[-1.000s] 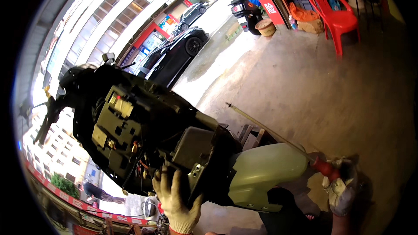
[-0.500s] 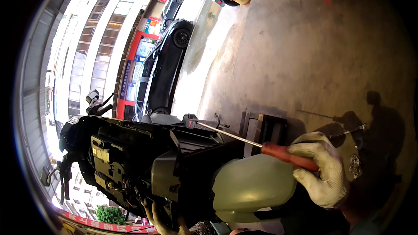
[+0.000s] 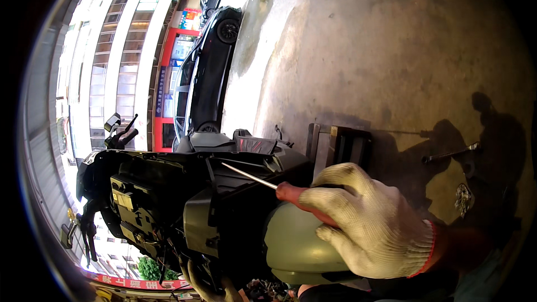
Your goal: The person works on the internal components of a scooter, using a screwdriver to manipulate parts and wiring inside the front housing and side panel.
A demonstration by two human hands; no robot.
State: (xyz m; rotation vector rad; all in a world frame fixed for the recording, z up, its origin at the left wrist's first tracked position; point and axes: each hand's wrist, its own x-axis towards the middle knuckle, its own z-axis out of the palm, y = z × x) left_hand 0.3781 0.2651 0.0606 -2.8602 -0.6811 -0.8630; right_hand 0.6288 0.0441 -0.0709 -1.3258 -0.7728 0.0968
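In a white knit glove with a red cuff edge, my right hand (image 3: 363, 218) is closed round the red handle of a long screwdriver (image 3: 249, 176). The bare metal shaft slants up and left, its tip over the dark open bodywork of a motor scooter (image 3: 151, 190). I cannot tell whether the tip touches it. Under my right hand is a smooth olive-green body panel (image 3: 296, 240). My left hand (image 3: 196, 279), also gloved, is low in the view, its fingers bent round the edge of a dark trim piece (image 3: 215, 265); much of it is in shadow.
A low dark stool or stand (image 3: 341, 145) is beyond the scooter. On the concrete floor (image 3: 403, 50) lie a wrench-like tool (image 3: 450, 152) and a crumpled silvery item (image 3: 463, 199). A black car (image 3: 210, 72) is parked outside. Handlebar and mirror (image 3: 114, 128) stick out at the left.
My right hand has moved left with the screwdriver, its tip now further left over the bodywork. The view has shifted slightly. My left hand stays at the trim piece.
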